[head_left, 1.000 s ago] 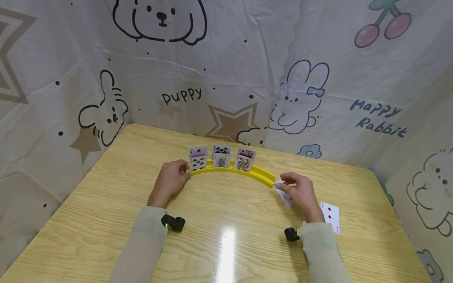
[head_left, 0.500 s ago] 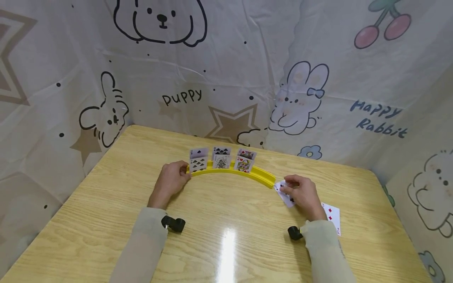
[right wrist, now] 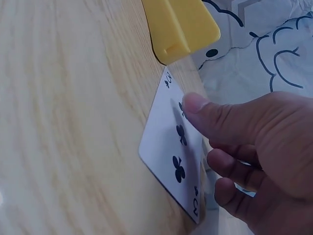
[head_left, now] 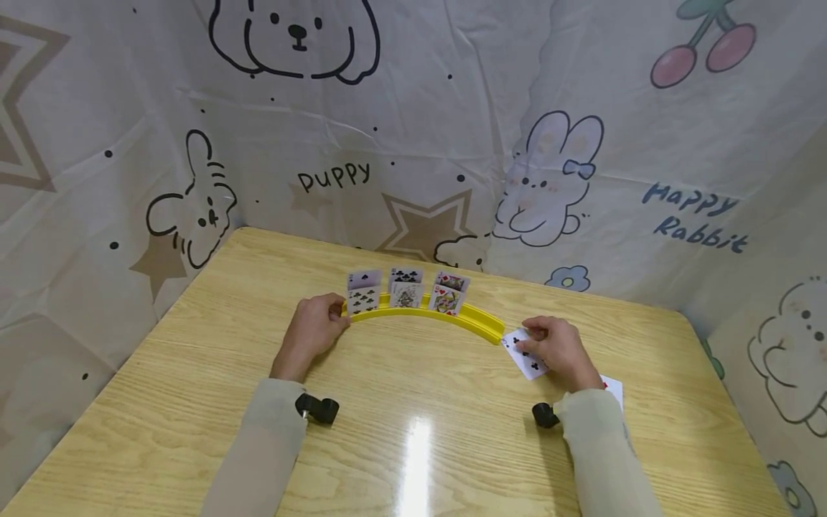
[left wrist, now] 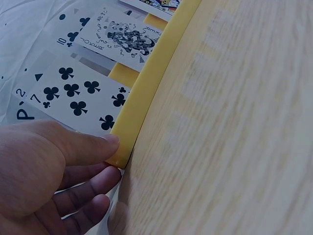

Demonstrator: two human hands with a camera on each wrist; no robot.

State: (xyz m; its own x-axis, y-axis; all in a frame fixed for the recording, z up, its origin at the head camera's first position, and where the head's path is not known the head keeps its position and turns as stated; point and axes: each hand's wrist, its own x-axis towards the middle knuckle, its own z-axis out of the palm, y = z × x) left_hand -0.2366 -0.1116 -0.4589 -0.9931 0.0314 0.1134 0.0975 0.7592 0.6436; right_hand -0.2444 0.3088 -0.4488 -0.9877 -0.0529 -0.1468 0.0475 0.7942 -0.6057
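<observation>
My left hand point(head_left: 314, 329) pinches the left end of a curved yellow card holder point(left wrist: 142, 88), thumb on its front wall and fingers beneath. Playing cards stand in the holder in pairs: a club card point(left wrist: 73, 93) in front at the left, a joker point(left wrist: 124, 39) in the middle, and a queen point(head_left: 446, 300) at the right. By the holder's right end, a three of clubs point(right wrist: 168, 142) is close over the table, face up. My right hand point(head_left: 558, 348) pinches it near one long edge, thumb on its face; the fingers beyond that edge are partly hidden.
A red diamond card point(head_left: 614, 391) lies to the right, mostly hidden by the right forearm. The wooden table point(head_left: 362, 445) ends at a printed cloth curtain point(head_left: 310, 115) at the back and sides. Each wrist wears a small black camera point(head_left: 319, 409).
My right hand has shifted to the right along the three of clubs, away from the holder's end, so more of its face shows. The forearm now covers more of the diamond card. My left hand stays put.
</observation>
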